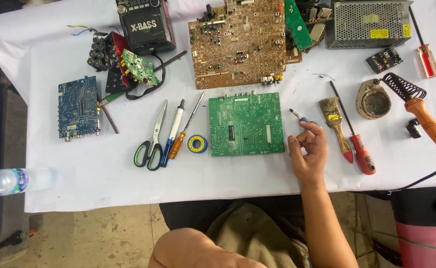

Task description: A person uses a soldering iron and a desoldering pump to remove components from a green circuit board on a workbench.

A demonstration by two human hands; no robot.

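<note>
My right hand (308, 151) rests on the white table cover just right of a green circuit board (246, 124). Its fingers curl around a small blue-handled screwdriver (300, 117), whose tip points up and left toward the board's right edge. My left hand is not in view; only my knee and trousers show below the table edge.
Left of the green board lie a solder roll (197, 144), an orange screwdriver (184, 133), a blue tool (172, 135) and scissors (152, 140). A brown board (237, 42), a blue board (78, 107), a black radio (145, 22), a brush (336, 126), a red screwdriver (354, 136) and a soldering iron (424, 121) surround them.
</note>
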